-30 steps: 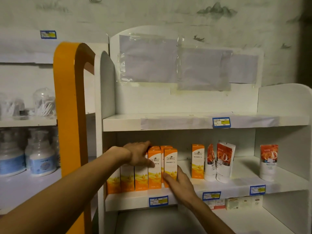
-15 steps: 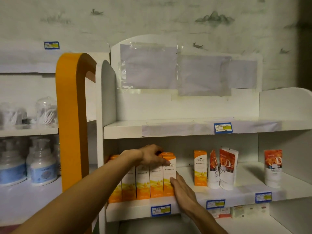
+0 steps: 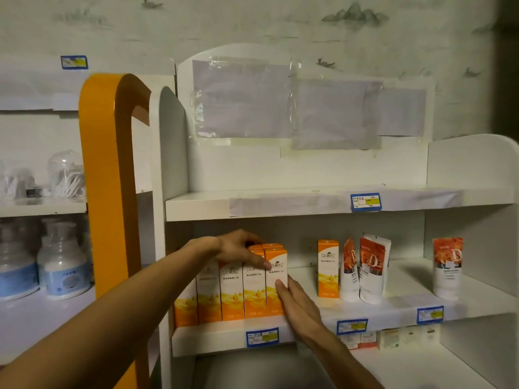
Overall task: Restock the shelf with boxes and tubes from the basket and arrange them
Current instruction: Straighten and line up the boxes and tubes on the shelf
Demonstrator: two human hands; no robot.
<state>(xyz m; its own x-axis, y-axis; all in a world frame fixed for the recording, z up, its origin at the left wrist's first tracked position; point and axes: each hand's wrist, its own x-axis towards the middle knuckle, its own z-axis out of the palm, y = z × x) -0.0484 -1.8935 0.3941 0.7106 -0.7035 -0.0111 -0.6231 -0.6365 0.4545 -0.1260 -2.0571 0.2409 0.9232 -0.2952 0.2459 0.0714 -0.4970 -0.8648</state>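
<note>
— On the middle shelf [image 3: 387, 311], hard against its left wall, your row of orange boxes [image 3: 233, 293] stands upright at the front lip. What has changed in the last second?

— The row has closed up. A second ago the rightmost boxes stood a little loose and proud of the others; now the fronts line up, face out, touching side to side. I'd judge this batch is nearly squared, so the arranging step here is close to done.

— And your hands?

— Your left hand [image 3: 238, 248] lies over the tops of the right-end boxes, fingers spread and curled down the front, the fingertips pressing on the faces — steadying, not lifting. Your right hand [image 3: 297, 304] is flat and open, palm against the side of the last box in the row, pushing it leftward; it grips nothing.

— What stands right of the row?

— A gap, then a single orange box [image 3: 328, 268] standing apart. Just beside that, two red-and-white tubes [image 3: 365, 268] lean together. Well apart again, near the shelf's right wall, one more tube [image 3: 447, 266] stands alone.

— So what would you do next?

— Probably slide the lone box across to join your row. The basket isn't in view, so I can't tell what is left to stock.
</note>
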